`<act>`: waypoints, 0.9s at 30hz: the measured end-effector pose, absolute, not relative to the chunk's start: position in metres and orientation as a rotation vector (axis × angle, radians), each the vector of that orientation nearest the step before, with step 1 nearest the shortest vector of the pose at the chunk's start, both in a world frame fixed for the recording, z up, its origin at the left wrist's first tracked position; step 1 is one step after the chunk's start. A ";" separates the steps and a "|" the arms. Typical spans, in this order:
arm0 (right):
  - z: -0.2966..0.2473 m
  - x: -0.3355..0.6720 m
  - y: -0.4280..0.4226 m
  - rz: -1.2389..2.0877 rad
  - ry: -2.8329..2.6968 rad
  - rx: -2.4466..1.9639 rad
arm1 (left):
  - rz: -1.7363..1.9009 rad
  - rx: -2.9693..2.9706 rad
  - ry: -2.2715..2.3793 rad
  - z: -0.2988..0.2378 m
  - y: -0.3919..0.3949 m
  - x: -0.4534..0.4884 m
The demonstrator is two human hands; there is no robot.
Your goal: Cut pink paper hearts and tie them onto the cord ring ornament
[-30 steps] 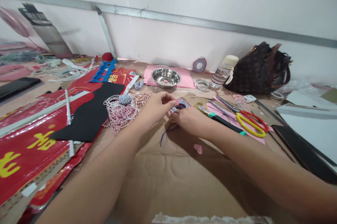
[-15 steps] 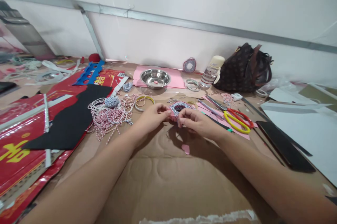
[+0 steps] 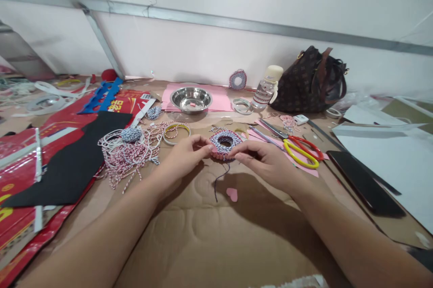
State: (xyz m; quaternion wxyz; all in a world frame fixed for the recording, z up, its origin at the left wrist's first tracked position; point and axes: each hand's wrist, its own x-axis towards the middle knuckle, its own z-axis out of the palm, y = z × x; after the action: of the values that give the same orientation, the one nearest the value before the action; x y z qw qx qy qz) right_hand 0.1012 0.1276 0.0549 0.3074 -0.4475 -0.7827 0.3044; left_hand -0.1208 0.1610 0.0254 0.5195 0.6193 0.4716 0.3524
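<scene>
Both my hands pinch a small ring wrapped in red, white and blue twine [image 3: 223,140], held just above the brown cardboard [image 3: 203,234]. My left hand [image 3: 184,157] grips its left edge with closed fingers. My right hand [image 3: 264,162] grips its right and near edge. A dark loose thread [image 3: 218,182] hangs from the ring toward a small pink paper heart [image 3: 232,194] lying on the cardboard.
A heap of twine [image 3: 125,153] and a bare ring [image 3: 176,132] lie to the left. Red-and-yellow scissors [image 3: 299,148] lie to the right, a black phone [image 3: 363,182] beyond. Steel bowl [image 3: 191,98], bottle [image 3: 267,87] and handbag [image 3: 311,80] stand at the back. Red banners [image 3: 30,157] cover the left.
The view has swung right, so everything has slid left in the picture. The ring now shows its open centre between my fingers, and the thread hangs down from it.
</scene>
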 end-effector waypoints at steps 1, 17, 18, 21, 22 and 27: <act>0.053 0.103 0.130 0.710 -2.124 -1.181 | 0.840 1.487 1.134 0.025 0.161 -0.120; 0.087 0.087 0.113 1.207 -1.854 -0.964 | 0.748 1.259 0.658 0.047 0.125 -0.100; 0.087 0.089 0.114 1.292 -1.795 -0.933 | 0.734 1.264 0.635 0.047 0.122 -0.098; 0.084 0.103 0.120 1.391 -1.549 -0.866 | 0.768 1.270 0.653 0.048 0.120 -0.095; 0.082 0.109 0.123 1.367 -1.463 -0.860 | 0.791 1.271 0.673 0.049 0.121 -0.096; 0.062 0.113 0.129 1.388 -1.395 -0.981 | 0.852 1.300 0.740 0.059 0.123 -0.104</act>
State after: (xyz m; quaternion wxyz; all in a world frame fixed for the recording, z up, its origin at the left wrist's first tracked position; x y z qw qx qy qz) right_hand 0.1131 0.1294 0.0623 0.4540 -0.3976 -0.5654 0.5623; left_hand -0.1040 0.1234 0.0587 0.6517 0.5728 0.3261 0.3753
